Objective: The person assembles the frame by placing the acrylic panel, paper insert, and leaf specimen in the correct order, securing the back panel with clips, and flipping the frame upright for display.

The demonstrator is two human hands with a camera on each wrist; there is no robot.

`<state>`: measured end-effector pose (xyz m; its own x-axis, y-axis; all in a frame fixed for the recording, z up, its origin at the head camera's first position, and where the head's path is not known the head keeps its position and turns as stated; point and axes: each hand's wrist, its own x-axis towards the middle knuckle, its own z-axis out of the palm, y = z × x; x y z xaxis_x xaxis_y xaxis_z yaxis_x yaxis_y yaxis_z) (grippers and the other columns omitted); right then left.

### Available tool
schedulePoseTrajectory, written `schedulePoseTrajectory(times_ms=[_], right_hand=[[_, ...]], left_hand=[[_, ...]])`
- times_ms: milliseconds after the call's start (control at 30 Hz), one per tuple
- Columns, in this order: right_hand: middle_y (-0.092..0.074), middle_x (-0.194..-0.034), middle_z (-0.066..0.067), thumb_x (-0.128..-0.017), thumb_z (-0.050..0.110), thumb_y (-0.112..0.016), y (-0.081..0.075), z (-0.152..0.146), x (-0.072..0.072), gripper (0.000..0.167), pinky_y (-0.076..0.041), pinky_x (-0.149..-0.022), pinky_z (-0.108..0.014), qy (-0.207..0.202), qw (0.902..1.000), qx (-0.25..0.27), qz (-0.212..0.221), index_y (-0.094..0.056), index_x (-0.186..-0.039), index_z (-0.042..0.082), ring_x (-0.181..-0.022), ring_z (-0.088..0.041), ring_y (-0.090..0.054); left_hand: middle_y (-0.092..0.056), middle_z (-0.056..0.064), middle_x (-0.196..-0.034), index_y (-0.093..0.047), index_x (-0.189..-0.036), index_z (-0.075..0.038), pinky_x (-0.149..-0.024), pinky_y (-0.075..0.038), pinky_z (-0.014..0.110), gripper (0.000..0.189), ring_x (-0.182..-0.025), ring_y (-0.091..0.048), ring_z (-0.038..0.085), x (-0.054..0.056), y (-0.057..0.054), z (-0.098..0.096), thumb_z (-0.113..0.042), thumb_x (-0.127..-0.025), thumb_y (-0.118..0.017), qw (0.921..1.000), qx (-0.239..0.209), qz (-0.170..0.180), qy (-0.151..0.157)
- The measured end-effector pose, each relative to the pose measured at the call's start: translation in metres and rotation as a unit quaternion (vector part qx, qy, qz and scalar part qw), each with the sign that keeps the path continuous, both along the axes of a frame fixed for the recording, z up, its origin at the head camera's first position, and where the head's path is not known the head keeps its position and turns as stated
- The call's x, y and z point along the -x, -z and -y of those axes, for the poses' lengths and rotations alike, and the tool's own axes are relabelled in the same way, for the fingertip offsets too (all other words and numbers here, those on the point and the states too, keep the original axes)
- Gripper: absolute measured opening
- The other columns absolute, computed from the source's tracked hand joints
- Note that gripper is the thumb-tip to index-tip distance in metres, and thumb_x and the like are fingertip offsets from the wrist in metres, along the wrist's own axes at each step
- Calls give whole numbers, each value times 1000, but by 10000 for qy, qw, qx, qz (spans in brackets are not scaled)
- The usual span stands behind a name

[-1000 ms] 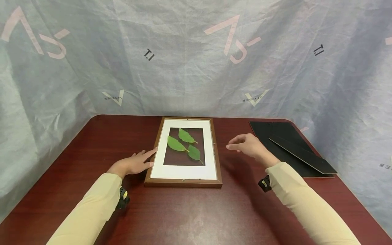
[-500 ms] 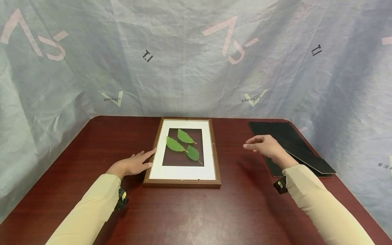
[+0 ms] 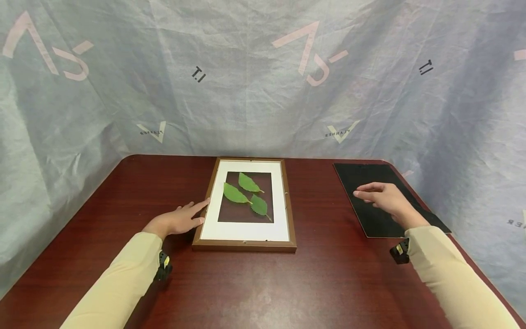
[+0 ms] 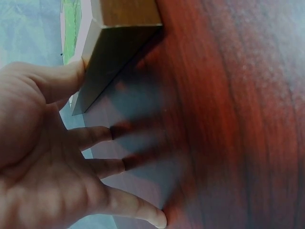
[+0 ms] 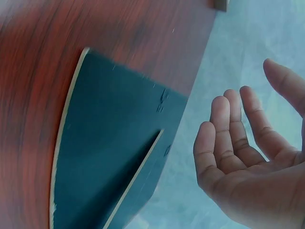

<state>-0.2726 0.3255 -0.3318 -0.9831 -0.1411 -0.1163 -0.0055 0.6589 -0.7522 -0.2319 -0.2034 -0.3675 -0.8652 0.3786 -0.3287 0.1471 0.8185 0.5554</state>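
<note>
A brown picture frame (image 3: 244, 246) lies flat on the table, a white mat (image 3: 281, 201) inside it. Three green leaves (image 3: 235, 193) rest within the mat's dark window. My left hand (image 3: 176, 221) touches the frame's left side with thumb and index finger, fingers spread; in the left wrist view the other fingertips (image 4: 116, 166) reach down to the tabletop. Over the black backing board (image 3: 371, 219) at the right hovers my right hand (image 3: 388, 201), fingers loosely bent with nothing between them. A hinged stand flap (image 5: 136, 176) rises at an angle from that board, partly hidden by the hand in the head view.
The dark red wooden table (image 3: 255, 288) carries the frame in its middle and the backing board near its right edge. A grey-white cloth sheet (image 3: 246, 91) with printed letters hangs behind the table and along both sides.
My right hand has moved rightward from beside the picture frame to above the black backing board, still holding nothing. The left hand stays at the frame's left side.
</note>
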Motion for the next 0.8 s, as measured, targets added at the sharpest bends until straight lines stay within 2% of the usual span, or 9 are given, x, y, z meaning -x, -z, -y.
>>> schedulePoseTrajectory(times_ms=[100,200,300,367,433,500,800], right_hand=[[-55,-141,-26,-102,43,-61,3,-11,0,63,-48,-102,-53,98,9999,-45,-30,-54,-142,-4,-127,-45,-54],[-54,-142,-27,-102,44,-61,6,-21,0,63,-50,-100,-49,216,9997,-113,-57,-53,-142,-4,-124,-39,-58],[-54,-140,-27,-102,44,-61,7,-31,-1,63,-54,-94,-39,289,9994,-164,-76,-53,-142,-4,-108,-18,-65],[-55,-139,-25,-102,44,-61,7,-37,-2,64,-56,-88,-30,350,9993,-137,-50,-53,-142,-5,-97,-2,-64],[-54,-139,-23,-101,44,-62,8,-43,-3,65,-55,-84,-23,406,9991,-84,-11,-53,-142,-4,-90,7,-59],[-53,-140,-23,-100,46,-63,8,-48,-5,66,-54,-82,-20,474,9989,-40,25,-53,-143,-4,-90,8,-59],[-44,-147,-27,-98,52,-63,12,-71,-11,71,-56,-84,-25,737,9972,-6,129,-53,-143,-2,-92,5,-59]], left_hand=[[-12,40,-159,-12,-161,1,-117,-4,68,65,-147,-5,58,1,1,0,-17,-109,-47,10000,-5,0,0],[-12,42,-158,-13,-161,2,-117,-5,69,65,-146,-6,59,-2,-4,-1,-18,-109,-47,10000,4,-11,25],[-11,40,-160,-11,-162,0,-118,-3,67,65,-148,-4,57,-1,-2,0,-20,-110,-46,10000,-3,39,31],[-10,40,-160,-11,-161,0,-118,-3,67,65,-148,-3,57,-1,-2,0,-20,-110,-45,10000,6,47,60],[-10,39,-160,-11,-162,0,-118,-3,66,65,-148,-3,57,0,-2,0,-20,-110,-45,10000,-17,61,47],[-12,40,-159,-12,-161,1,-117,-4,68,64,-147,-4,59,-1,-3,-1,-18,-110,-45,10000,-24,41,47],[-13,40,-159,-14,-161,2,-117,-4,68,64,-147,-5,59,-3,-7,-3,-17,-109,-46,10000,12,19,13]])
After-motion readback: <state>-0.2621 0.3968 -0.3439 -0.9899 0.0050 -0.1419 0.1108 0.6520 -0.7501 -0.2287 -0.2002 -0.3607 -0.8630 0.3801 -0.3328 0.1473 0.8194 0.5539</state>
